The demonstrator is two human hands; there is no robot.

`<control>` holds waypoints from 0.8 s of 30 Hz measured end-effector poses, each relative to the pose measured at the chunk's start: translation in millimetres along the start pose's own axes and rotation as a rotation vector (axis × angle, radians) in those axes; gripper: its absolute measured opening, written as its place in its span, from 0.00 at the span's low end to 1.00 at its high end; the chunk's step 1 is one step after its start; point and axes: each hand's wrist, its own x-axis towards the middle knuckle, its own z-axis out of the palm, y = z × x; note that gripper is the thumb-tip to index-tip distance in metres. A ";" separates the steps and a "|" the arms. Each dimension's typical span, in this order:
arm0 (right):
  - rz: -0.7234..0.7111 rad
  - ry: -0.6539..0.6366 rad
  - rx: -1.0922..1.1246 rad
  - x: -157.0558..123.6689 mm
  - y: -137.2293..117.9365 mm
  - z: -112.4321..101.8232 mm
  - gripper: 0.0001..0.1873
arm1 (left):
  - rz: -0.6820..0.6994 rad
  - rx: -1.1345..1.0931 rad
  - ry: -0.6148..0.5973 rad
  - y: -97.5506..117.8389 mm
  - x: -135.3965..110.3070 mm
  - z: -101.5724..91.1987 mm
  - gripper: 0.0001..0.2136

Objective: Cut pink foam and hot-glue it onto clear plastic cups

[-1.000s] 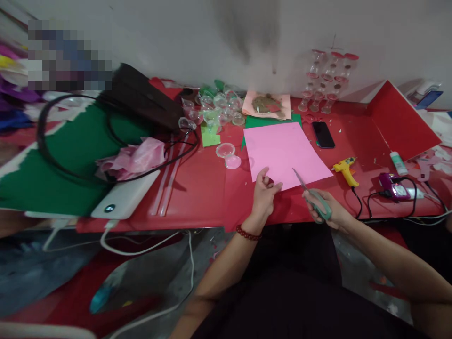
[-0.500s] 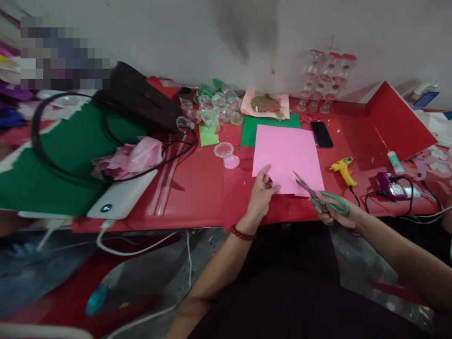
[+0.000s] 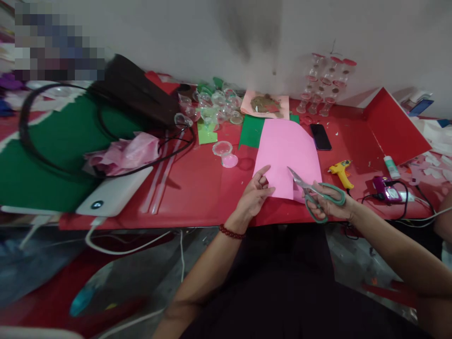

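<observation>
A pink sheet of paper (image 3: pixel 282 146) is held a little above the red table, its far right corner bowed. My left hand (image 3: pixel 251 197) grips its near left edge, thumb and fingers closed there. In my right hand (image 3: pixel 332 207) are scissors (image 3: pixel 326 194) with green handles, the fingers through the loops. The blades are at the near edge of the sheet, where a slit shows; part of the lower blade is hidden by the paper. A green sheet (image 3: pixel 250 132) lies partly under the pink one.
A black phone (image 3: pixel 321 136), a yellow glue gun (image 3: pixel 341 173) and a purple device (image 3: pixel 386 190) lie to the right. Clear plastic cups (image 3: pixel 217 106) are heaped at the back. On the left are a dark bag (image 3: pixel 141 94) and a white power bank (image 3: pixel 115 195) with a cable.
The scissors have opened wider and moved left and onto the paper's near edge. The pink sheet has lifted and bowed. My left hand has shifted slightly left in view.
</observation>
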 end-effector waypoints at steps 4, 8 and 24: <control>0.033 -0.047 -0.066 0.7 -5.4 -7.5 0.28 | -0.024 0.031 -0.053 8.6 1.8 -7.1 0.38; 0.027 -0.101 -0.108 3.9 -8.0 -11.6 0.29 | -0.035 0.044 -0.085 18.4 3.4 -15.4 0.38; -0.052 -0.057 -0.379 -3.6 -20.1 -13.5 0.29 | -0.075 0.163 -0.178 33.1 -1.0 -22.0 0.37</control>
